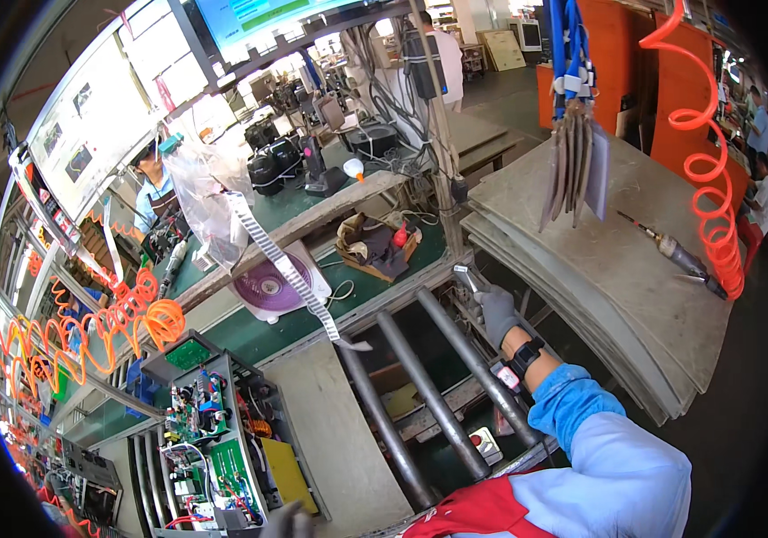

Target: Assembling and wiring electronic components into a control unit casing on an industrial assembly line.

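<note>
My right hand, in a grey glove, reaches out past the far end of the metal rollers. Its fingers are closed around a small silver-white object, whose kind I cannot make out. Low in the picture, the dark-gloved fingers of my left hand show beside an electronic unit; most of that hand is cut off and blurred. The unit is an open metal chassis with green circuit boards, wires and a yellow panel. It rests on a flat grey board on the roller line.
Steel rollers run beside the board. Stacked grey sheets at the right carry a screwdriver-like tool on a coiled orange hose. A strip of labels hangs near a purple fan and an open box.
</note>
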The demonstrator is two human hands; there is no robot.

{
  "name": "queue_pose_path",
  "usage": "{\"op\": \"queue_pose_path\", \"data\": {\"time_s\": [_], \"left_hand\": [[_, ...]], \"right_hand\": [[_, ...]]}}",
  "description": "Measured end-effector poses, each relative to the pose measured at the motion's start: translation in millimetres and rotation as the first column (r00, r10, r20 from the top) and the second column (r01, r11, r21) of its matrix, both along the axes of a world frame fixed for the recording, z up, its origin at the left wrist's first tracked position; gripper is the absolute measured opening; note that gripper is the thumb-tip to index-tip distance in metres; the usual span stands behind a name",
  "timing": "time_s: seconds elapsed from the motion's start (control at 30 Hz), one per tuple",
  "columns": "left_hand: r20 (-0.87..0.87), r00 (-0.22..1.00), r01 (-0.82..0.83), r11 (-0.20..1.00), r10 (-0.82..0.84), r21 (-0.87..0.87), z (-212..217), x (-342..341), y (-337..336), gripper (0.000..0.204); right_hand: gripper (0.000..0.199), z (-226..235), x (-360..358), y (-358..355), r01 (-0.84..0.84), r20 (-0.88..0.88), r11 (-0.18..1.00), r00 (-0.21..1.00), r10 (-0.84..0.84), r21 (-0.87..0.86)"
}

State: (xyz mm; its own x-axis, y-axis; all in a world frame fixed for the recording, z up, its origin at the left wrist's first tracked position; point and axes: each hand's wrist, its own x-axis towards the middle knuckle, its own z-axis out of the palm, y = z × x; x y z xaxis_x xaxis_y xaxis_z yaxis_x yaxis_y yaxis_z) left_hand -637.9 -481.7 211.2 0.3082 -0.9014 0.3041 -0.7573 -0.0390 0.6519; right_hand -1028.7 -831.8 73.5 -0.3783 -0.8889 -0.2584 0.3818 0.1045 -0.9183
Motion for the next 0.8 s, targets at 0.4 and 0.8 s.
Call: {"op": "queue_pose_path", "data": {"time_s": [0.4,0.8], "left_hand": [[0.22,0.731,-0.537,0.743,0.646,-0.399,28.8,163.4,35.1,0.032],[-0.469,0.729,-0.68,0.607,0.499,-0.412,-0.1,257.6,53.0,0.028]], "right_hand": [[0.016,28.4,-5.3,-67.9,0.119,0.006,0.987,0.993,-0.119,-0.11],[0.015,28.7,-6.7,-91.1,0.129,-0.094,0.991,0.987,-0.131,-0.029]]}}
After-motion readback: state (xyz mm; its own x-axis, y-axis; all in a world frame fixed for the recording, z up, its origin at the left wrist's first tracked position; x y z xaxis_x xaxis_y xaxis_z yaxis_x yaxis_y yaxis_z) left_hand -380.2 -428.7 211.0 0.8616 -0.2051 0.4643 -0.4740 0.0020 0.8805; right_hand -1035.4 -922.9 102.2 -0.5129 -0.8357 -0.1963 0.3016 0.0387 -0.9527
